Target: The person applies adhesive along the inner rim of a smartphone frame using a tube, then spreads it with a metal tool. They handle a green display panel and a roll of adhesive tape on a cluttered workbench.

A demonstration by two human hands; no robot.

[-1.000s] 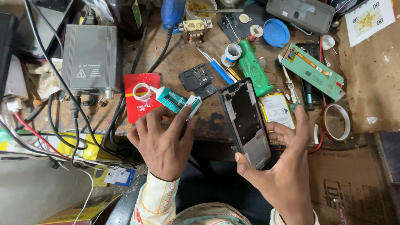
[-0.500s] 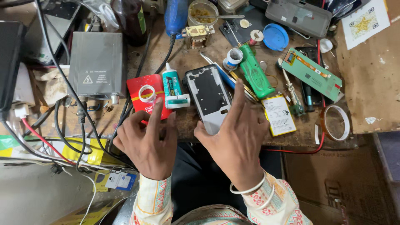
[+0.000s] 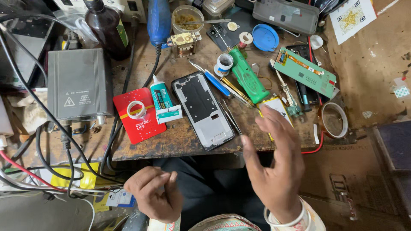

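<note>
Two bare hands hover empty, a left hand and a right hand. Beyond them lie one grey phone back frame, one teal glue tube, one red card, one green-handled screwdriver, and two tape rolls, a white tape ring and an amber tape roll.

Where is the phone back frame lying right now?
In the head view, the phone back frame lies flat near the workbench's front edge, between the teal glue tube on its left and the blue-handled tool on its right, untouched by either hand.
</note>
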